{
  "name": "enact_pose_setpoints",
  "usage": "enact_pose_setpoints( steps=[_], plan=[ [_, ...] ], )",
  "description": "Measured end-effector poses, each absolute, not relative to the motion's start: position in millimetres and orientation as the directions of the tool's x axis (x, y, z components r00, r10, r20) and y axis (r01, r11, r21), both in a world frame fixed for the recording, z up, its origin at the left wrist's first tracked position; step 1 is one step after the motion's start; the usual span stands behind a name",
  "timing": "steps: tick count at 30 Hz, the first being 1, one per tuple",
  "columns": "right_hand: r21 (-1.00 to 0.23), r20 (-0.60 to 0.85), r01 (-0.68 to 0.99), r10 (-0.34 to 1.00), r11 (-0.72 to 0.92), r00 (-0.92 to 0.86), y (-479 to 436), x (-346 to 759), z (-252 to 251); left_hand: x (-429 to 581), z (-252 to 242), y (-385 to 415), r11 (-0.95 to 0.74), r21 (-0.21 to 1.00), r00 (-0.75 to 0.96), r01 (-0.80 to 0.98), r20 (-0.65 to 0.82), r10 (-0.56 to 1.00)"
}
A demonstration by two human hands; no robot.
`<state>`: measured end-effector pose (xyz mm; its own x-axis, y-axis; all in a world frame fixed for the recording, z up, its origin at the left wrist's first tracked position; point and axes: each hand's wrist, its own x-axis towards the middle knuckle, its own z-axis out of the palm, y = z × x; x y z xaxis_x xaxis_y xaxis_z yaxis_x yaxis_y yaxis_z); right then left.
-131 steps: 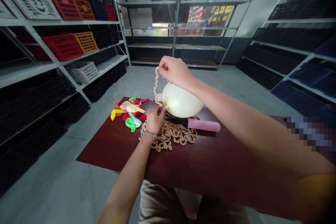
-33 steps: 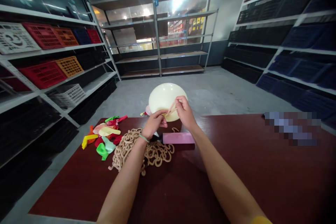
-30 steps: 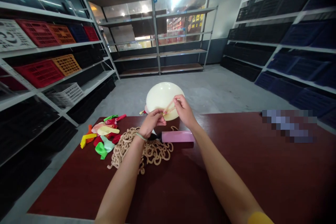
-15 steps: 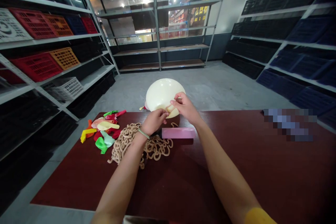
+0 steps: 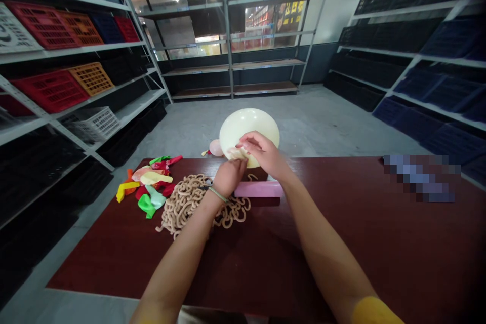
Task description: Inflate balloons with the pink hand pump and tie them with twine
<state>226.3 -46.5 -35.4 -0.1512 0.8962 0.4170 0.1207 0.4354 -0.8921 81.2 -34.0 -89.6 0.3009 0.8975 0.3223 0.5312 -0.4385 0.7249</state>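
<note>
A blown-up pale yellow balloon [image 5: 248, 124] is held above the far edge of the dark red table [image 5: 266, 258]. My left hand [image 5: 229, 176] is closed, pinching the balloon's neck from below. My right hand [image 5: 261, 154] is also closed, its fingers pinching the neck and a beige strip against the balloon. Below my hands lie a heap of beige chain strip [image 5: 190, 200] and a pink hand pump [image 5: 258, 189].
Several flat coloured balloons [image 5: 150, 187] lie at the table's left. A small pink balloon [image 5: 216, 148] sits behind the yellow one. Metal shelves with red, orange and white crates [image 5: 56, 86] line the left; dark shelving runs along the right.
Over the last second the stretched neck has been drawn in close to the balloon, my hands have come together, and the balloon has risen slightly. Earlier my right hand held the strip high above it.
</note>
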Motion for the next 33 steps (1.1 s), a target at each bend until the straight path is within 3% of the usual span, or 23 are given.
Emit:
enact_pose_setpoints(
  steps=[5, 10, 17, 25, 29, 33],
  plan=[
    [-0.720, 0.561, 0.387, 0.811, 0.577, -0.165, -41, 240, -37, 70, -85, -26, -0.358, 0.860, 0.313, 0.363, 0.250, 0.916],
    [-0.525, 0.602, 0.553, 0.742, 0.647, -0.297, -40, 246, -37, 63, -79, -24, -0.465, 0.793, 0.410, 0.393, 0.301, 0.861],
    [-0.513, 0.556, 0.569, 0.753, 0.643, -0.351, -42, 246, -37, 63, -77, -26, -0.647, 0.554, 0.544, 0.523, 0.367, 0.754],
    [-0.594, 0.554, 0.536, 0.788, 0.601, -0.269, -37, 247, -41, 63, -76, -28, -0.679, 0.523, 0.562, 0.516, 0.391, 0.729],
    [-0.702, 0.555, 0.470, 0.825, 0.536, -0.112, -32, 244, -45, 61, -74, -27, -0.582, 0.628, 0.450, 0.516, 0.379, 0.809],
    [-0.688, 0.618, 0.421, 0.781, 0.591, -0.085, -33, 237, -47, 63, -73, -24, -0.297, 0.886, 0.285, 0.358, 0.199, 0.938]
  ],
)
